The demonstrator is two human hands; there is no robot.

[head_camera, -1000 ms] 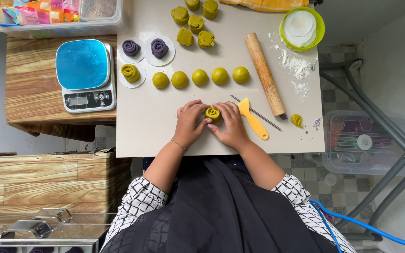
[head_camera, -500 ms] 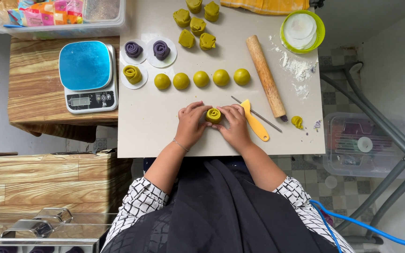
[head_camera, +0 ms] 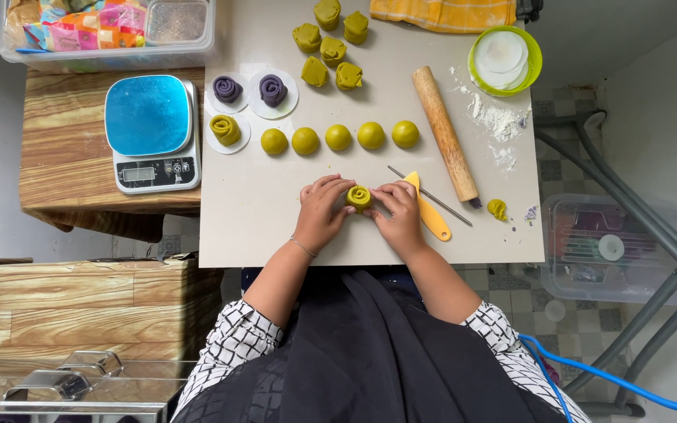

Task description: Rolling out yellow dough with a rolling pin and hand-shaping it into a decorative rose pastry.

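Note:
A rolled, rose-shaped piece of green dough (head_camera: 358, 197) stands on the pale table (head_camera: 260, 211). My left hand (head_camera: 320, 211) cups it from the left and my right hand (head_camera: 396, 215) from the right, fingertips of both pressed on its sides. A yellow plastic scraper (head_camera: 429, 211) lies just right of my right hand, with a thin metal pick (head_camera: 432, 197) across it. Behind my hands runs a row of several green dough balls (head_camera: 338, 138).
Two purple dough roses (head_camera: 273, 90) and a green one (head_camera: 226, 129) sit on paper discs. Folded green dough pieces (head_camera: 328, 47), a wooden rolling pin (head_camera: 444, 133), a green bowl (head_camera: 505, 59), spilled flour (head_camera: 497, 121) and a dough scrap (head_camera: 497, 208) are nearby. A blue-topped scale (head_camera: 150, 131) sits left.
Both hands stay on the green dough rose, fingers shifting slightly around it. The camera view has drifted a little.

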